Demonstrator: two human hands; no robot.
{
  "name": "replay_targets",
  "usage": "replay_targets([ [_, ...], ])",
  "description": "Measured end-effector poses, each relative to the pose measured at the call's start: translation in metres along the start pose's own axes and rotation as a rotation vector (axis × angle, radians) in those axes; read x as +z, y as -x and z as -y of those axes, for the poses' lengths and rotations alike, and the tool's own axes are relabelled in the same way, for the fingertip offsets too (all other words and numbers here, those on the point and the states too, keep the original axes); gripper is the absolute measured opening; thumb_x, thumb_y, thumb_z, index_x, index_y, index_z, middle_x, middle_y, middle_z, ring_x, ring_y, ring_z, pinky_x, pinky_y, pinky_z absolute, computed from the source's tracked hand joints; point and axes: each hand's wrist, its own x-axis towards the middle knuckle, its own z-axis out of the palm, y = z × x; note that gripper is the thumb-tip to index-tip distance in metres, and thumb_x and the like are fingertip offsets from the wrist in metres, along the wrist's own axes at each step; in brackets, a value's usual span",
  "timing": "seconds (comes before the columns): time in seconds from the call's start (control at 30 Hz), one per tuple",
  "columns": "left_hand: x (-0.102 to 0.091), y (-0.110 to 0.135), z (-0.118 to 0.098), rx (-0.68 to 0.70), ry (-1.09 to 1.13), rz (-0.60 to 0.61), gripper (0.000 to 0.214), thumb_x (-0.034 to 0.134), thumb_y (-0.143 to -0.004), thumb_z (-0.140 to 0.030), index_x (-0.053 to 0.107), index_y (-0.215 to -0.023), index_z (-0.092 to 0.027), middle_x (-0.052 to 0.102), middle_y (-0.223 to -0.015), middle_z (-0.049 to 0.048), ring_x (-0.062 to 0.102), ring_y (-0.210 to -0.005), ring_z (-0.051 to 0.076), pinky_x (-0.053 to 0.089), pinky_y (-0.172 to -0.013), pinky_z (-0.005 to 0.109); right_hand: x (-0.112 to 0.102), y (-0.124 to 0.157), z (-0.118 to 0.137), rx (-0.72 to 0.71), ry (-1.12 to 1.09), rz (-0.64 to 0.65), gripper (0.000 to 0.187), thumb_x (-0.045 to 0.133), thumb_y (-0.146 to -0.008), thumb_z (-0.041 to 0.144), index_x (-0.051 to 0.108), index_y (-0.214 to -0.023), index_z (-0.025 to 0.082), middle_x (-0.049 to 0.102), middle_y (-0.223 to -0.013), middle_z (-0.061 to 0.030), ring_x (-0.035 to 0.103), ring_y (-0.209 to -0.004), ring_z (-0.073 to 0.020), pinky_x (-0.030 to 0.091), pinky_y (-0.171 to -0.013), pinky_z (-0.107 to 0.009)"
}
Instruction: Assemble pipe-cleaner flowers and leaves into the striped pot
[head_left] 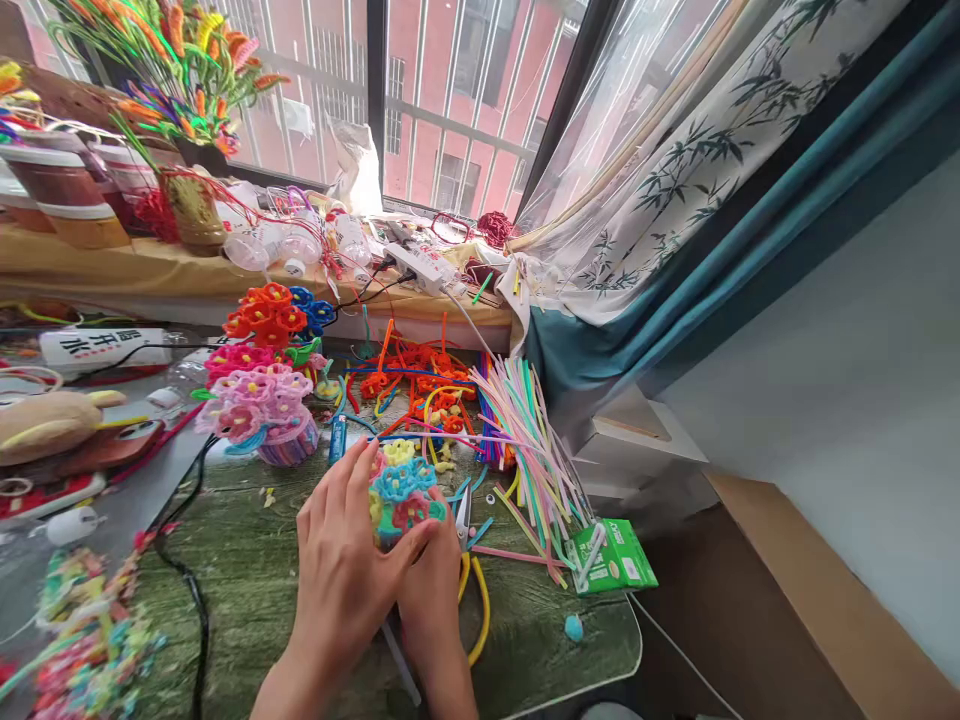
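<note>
Both my hands meet round a small bunch of pipe-cleaner flowers (401, 488) in blue, yellow, pink and teal, low in the middle of the green mat (247, 590). My left hand (341, 560) cups its left side, fingers curled against it. My right hand (431, 575) lies partly under the left and grips the bunch from below and the right. A yellow pipe cleaner (480, 610) curves out beside my right wrist.
A pink flower pot (259, 405) and red flowers (266, 312) stand behind. Loose pipe cleaners (525, 430) fan out to the right, with scissors (463, 515) and a green box (611, 558) near the table edge. A black cable (191, 590) runs on the left.
</note>
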Motion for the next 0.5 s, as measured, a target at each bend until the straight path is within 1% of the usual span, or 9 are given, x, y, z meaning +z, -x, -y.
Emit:
replay_targets([
  [0.1,0.007,-0.005,-0.001,0.035,-0.032,0.003,0.067,0.053,-0.094,-0.054,0.037,-0.149,-0.020,0.056,-0.146,0.0180,0.056,-0.130,0.036,0.044,-0.101,0.050,0.003,-0.006,0.002,0.018,-0.056,0.041,0.047,0.067,-0.082,0.030,0.063,-0.125,0.011,0.069,-0.124,-0.0207,0.065,-0.117,-0.0343,0.051,-0.101,-0.047],
  [0.17,0.009,-0.008,0.003,0.077,-0.030,0.023,0.063,0.052,-0.095,-0.051,0.039,-0.148,-0.019,0.058,-0.143,0.0170,0.058,-0.129,0.034,0.044,-0.101,0.047,0.001,-0.009,0.005,0.010,-0.108,0.085,0.041,0.066,-0.081,0.028,0.067,-0.119,0.014,0.073,-0.117,-0.0173,0.069,-0.111,-0.0323,0.053,-0.098,-0.044],
  [0.23,0.007,-0.010,0.008,0.122,-0.018,0.044,0.061,0.052,-0.095,-0.048,0.039,-0.148,-0.018,0.061,-0.141,0.0161,0.059,-0.127,0.032,0.045,-0.101,0.044,-0.003,-0.012,0.010,0.006,-0.165,0.120,0.039,0.072,-0.075,0.027,0.070,-0.114,0.017,0.076,-0.110,-0.0127,0.071,-0.102,-0.0302,0.055,-0.093,-0.040],
  [0.33,-0.001,-0.014,0.015,0.199,0.014,0.089,0.062,0.054,-0.095,-0.045,0.037,-0.149,-0.019,0.061,-0.140,0.0151,0.060,-0.126,0.030,0.046,-0.100,0.042,-0.012,-0.018,0.016,0.006,-0.231,0.172,0.045,0.082,-0.063,0.022,0.072,-0.107,0.020,0.077,-0.103,-0.0071,0.072,-0.094,-0.0280,0.056,-0.088,-0.036],
  [0.4,-0.008,-0.019,0.019,0.248,0.040,0.128,0.063,0.055,-0.095,-0.044,0.036,-0.149,-0.020,0.061,-0.140,0.0141,0.060,-0.126,0.028,0.047,-0.099,0.040,-0.019,-0.023,0.019,0.007,-0.258,0.235,0.049,0.083,-0.056,0.016,0.073,-0.104,0.021,0.078,-0.100,-0.0042,0.072,-0.090,-0.0266,0.057,-0.086,-0.035],
  [0.5,-0.019,-0.025,0.023,0.286,0.082,0.179,0.065,0.056,-0.094,-0.045,0.034,-0.151,-0.022,0.062,-0.140,0.0123,0.061,-0.125,0.027,0.049,-0.099,0.039,-0.030,-0.029,0.021,0.012,-0.297,0.319,0.047,0.081,-0.054,0.009,0.074,-0.100,0.021,0.079,-0.096,-0.0017,0.072,-0.087,-0.0248,0.057,-0.080,-0.032],
])
